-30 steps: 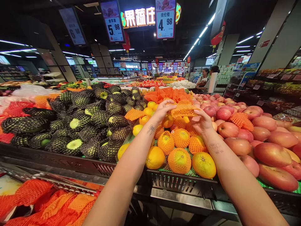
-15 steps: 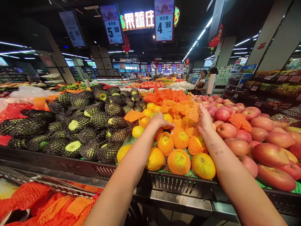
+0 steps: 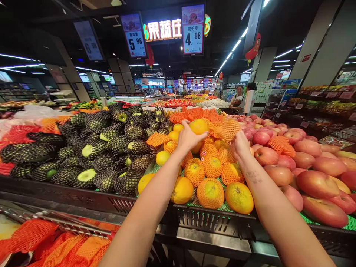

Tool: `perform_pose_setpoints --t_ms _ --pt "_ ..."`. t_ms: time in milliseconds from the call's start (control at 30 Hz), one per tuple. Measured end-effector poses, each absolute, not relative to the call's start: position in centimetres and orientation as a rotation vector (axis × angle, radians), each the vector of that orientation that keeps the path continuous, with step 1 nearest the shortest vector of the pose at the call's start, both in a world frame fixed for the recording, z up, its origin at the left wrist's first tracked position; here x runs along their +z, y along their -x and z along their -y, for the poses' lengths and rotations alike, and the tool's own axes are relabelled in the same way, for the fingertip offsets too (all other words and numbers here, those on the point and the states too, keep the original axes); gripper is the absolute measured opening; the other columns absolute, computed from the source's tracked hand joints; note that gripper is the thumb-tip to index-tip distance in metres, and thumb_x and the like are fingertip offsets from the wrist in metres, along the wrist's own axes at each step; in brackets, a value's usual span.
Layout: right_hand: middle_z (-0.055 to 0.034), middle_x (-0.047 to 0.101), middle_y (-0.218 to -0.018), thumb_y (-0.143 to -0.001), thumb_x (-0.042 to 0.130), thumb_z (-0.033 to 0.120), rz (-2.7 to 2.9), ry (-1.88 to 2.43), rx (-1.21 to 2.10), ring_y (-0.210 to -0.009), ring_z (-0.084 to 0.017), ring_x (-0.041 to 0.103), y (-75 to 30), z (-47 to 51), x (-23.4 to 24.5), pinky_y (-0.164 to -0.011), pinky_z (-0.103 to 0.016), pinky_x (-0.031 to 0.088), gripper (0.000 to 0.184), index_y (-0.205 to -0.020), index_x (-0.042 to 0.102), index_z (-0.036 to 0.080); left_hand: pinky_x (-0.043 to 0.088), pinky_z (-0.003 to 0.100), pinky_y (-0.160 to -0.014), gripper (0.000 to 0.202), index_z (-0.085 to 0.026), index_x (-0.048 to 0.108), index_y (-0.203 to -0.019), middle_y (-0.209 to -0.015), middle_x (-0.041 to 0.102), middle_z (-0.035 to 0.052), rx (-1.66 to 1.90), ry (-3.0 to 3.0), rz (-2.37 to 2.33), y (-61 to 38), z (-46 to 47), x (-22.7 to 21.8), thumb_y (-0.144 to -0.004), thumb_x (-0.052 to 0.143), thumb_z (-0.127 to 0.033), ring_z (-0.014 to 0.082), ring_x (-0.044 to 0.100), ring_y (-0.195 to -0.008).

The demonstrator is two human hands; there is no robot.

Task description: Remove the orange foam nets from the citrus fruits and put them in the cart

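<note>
My left hand (image 3: 189,138) grips a bare orange (image 3: 199,127), raised above the pile, with the fingers behind it and the thumb along its lower side. An orange foam net sleeve (image 3: 229,129) stands up from my right hand (image 3: 240,144), whose fingers are closed on its lower edge. Below both hands, oranges fill a black crate (image 3: 205,218) lined with green mesh. Some wear foam nets, such as the netted orange (image 3: 210,193); others are bare, like the front orange (image 3: 239,197). Loose foam nets (image 3: 191,115) lie at the back of the pile.
Avocados in black nets (image 3: 111,148) are heaped to the left, red apples (image 3: 317,183) to the right. Red and orange nets (image 3: 61,244) fill a basket at lower left. A price screen (image 3: 193,31) hangs overhead. Two people (image 3: 240,96) are farther back on the right.
My left hand has lifted the orange up from among the others. My right hand, earlier with its fingers extended beside the nets, is now closed on a foam net sleeve.
</note>
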State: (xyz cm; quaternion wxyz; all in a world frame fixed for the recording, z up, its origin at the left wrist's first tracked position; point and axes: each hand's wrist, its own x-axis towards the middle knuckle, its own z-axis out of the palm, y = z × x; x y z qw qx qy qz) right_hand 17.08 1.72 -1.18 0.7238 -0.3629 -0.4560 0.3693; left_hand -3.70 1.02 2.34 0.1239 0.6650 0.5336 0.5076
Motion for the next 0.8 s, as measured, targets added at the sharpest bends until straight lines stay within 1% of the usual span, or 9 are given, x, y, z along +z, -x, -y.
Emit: perform_pose_setpoints --t_ms 67,167,233,300,367,433,567,667,800 --pt "-0.0012 0.069 -0.099 -0.068 0.061 0.053 0.958 0.851 0.947 -0.082 -0.021 0.066 -16.8 -1.7 -1.2 -0.053 -0.03 0.053 0.038 -0.097 0.056 0.03 0.048 0.041 -0.083 0.079 -0.022 0.037 -0.12 -0.114 0.065 0.0172 1.418 -2.086 -1.478 3.5 -0.6 2.4 -0.065 0.081 -0.058 0.0358 0.067 -0.103" --pt "-0.0038 0.071 -0.094 -0.071 0.057 0.054 0.95 0.935 0.966 -0.083 -0.025 0.068 -16.4 -1.1 -1.0 -0.055 -0.035 0.057 0.033 -0.092 0.06 0.029 0.049 0.043 -0.083 0.085 -0.021 0.038 -0.125 -0.113 0.065 0.0161 1.236 -2.42 -1.326 3.5 -0.2 2.3 -0.062 0.083 -0.055 0.0366 0.068 -0.099" --pt "-0.0032 0.07 -0.086 -0.074 0.057 0.048 1.049 0.969 0.824 -0.081 -0.025 0.067 -16.5 -0.6 -0.7 -0.057 -0.036 0.058 0.025 -0.087 0.062 0.028 0.049 0.043 -0.084 0.086 -0.021 0.041 -0.126 -0.11 0.066 0.0146 1.08 -2.626 -1.209 3.6 -0.1 2.1 -0.059 0.085 -0.054 0.0372 0.068 -0.099" --pt "-0.0015 0.07 -0.082 -0.07 0.062 0.035 1.22 0.956 0.605 -0.082 -0.025 0.065 -17.2 -0.1 -0.2 -0.065 -0.036 0.058 0.016 -0.083 0.064 0.027 0.049 0.043 -0.084 0.087 -0.022 0.044 -0.128 -0.109 0.068 0.0135 0.921 -2.727 -1.119 3.7 -0.2 1.9 -0.059 0.085 -0.055 0.0374 0.068 -0.099" --pt "-0.0004 0.071 -0.081 -0.061 0.062 0.02 1.402 0.931 0.401 -0.085 -0.025 0.064 -18.3 0.4 0.6 -0.075 -0.037 0.057 0.022 -0.081 0.067 0.026 0.05 0.044 -0.084 0.087 -0.023 0.044 -0.131 -0.113 0.068 0.0139 0.823 -2.736 -1.06 3.8 -0.4 1.7 -0.061 0.084 -0.055 0.0382 0.068 -0.101" --pt "-0.0008 0.072 -0.081 -0.055 0.058 0.013 1.555 0.92 0.328 -0.083 -0.026 0.065 -19.2 1.0 1.4 -0.08 -0.039 0.055 0.03 -0.08 0.07 0.023 0.05 0.045 -0.084 0.086 -0.024 0.045 -0.133 -0.118 0.068 0.0143 0.804 -2.722 -1.012 3.8 -0.5 1.6 -0.062 0.083 -0.054 0.0394 0.067 -0.104" --pt "-0.0022 0.074 -0.083 -0.056 0.06 0.012 1.789 0.918 0.433 -0.08 -0.027 0.068 -19.7 2.5 2.7 -0.078 -0.039 0.055 0.031 -0.083 0.074 0.02 0.05 0.045 -0.088 0.083 -0.026 0.048 -0.134 -0.121 0.067 0.012 0.844 -2.708 -0.922 3.8 -0.7 1.5 -0.063 0.083 -0.051 0.0377 0.066 -0.106" --pt "-0.0027 0.076 -0.088 -0.057 0.062 0.011 1.979 1.053 0.368 -0.084 -0.027 0.07 -19.3 3.4 2.9 -0.076 -0.036 0.054 0.035 -0.089 0.075 0.02 0.05 0.046 -0.091 0.088 -0.025 0.043 -0.137 -0.123 0.065 0.0129 0.808 -2.705 -0.919 3.8 -0.7 1.5 -0.062 0.083 -0.048 0.0372 0.065 -0.109" --pt "-0.0064 0.077 -0.099 -0.059 0.066 0.015 2.045 1.367 0.129 -0.087 -0.026 0.07 -18.3 4.2 2.9 -0.07 -0.03 0.051 0.053 -0.112 0.07 0.018 0.05 0.045 -0.091 0.091 -0.019 0.037 -0.138 -0.124 0.062 0.0152 0.779 -2.696 -0.96 3.6 -0.5 1.5 -0.062 0.082 -0.041 0.0362 0.063 -0.11"
